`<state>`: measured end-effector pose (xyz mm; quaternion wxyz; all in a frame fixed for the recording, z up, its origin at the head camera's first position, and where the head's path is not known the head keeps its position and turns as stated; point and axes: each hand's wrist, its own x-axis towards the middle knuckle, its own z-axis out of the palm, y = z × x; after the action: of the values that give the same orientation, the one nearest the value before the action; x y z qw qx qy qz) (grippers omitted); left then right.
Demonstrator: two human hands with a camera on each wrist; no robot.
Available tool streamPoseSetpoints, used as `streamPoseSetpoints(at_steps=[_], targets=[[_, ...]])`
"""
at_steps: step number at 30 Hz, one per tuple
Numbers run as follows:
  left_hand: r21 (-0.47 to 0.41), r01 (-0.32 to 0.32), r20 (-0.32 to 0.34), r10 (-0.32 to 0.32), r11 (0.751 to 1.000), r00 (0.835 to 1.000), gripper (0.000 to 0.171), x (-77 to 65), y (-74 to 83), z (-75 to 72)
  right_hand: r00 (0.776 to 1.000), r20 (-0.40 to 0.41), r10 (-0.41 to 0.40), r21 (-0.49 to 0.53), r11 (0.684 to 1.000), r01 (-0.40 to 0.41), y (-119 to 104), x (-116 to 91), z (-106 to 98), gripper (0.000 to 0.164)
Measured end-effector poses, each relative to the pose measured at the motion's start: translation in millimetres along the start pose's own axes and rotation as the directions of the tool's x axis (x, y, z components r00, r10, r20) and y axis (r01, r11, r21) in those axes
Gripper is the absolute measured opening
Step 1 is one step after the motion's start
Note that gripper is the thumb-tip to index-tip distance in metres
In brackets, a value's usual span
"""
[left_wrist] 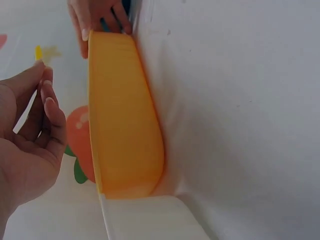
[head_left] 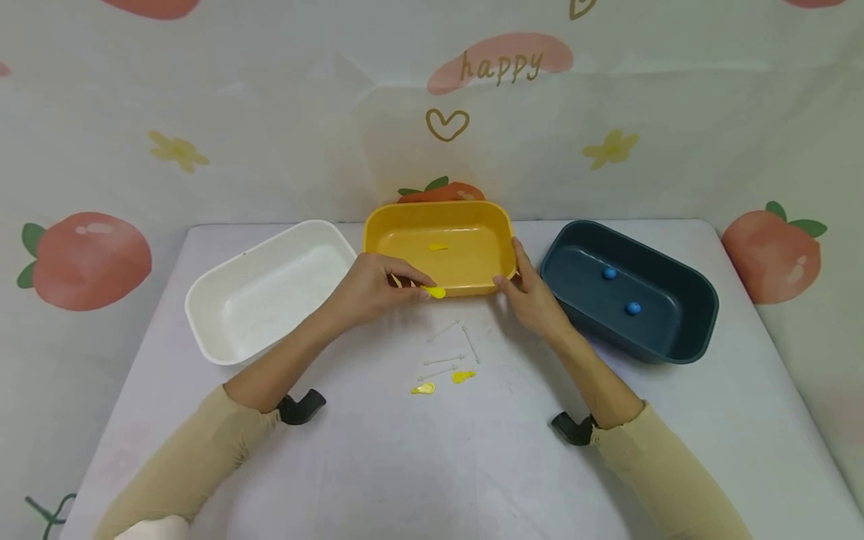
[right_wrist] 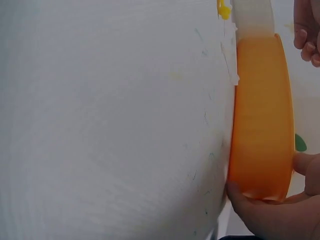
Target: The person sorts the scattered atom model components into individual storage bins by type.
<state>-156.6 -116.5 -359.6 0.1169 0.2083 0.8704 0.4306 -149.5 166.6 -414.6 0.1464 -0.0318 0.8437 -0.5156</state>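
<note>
My left hand (head_left: 379, 289) pinches a small flat yellow drop-shaped piece (head_left: 437, 292) between thumb and fingertips. It is over the front rim of a yellow plastic basin (head_left: 439, 289); in the left wrist view the same piece (left_wrist: 38, 52) pokes up from the fingertips. Around the basin's right end, my right hand (head_left: 533, 296) grips the wall, with thumb and fingers spread from rim to base in the right wrist view. Another yellow piece (head_left: 439, 247) lies inside the basin. In front of it, two more yellow pieces (head_left: 463, 376) rest on the table beside several thin clear sticks (head_left: 470, 343).
A white basin (head_left: 202, 319) stands to the left, close against the yellow one. To the right is a dark blue basin (head_left: 688, 300) with two blue balls (head_left: 633, 308) in it. A printed cloth (head_left: 283, 112) hangs behind the white table (head_left: 418, 480).
</note>
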Motion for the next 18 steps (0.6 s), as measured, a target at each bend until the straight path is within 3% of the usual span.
streamPoseSetpoints(at_steps=[11,18], targets=[[0.010,0.019,-0.056,-0.018,1.000,0.998,0.013,22.3,-2.4,-0.1,1.000,-0.006,0.005,0.000,1.000,-0.005,3,0,-1,0.076],[-0.016,0.099,-0.076,-0.100,0.995,0.992,0.015,37.6,-8.2,1.2,1.000,-0.001,-0.009,0.010,1.000,0.009,2,1,-1,0.076]])
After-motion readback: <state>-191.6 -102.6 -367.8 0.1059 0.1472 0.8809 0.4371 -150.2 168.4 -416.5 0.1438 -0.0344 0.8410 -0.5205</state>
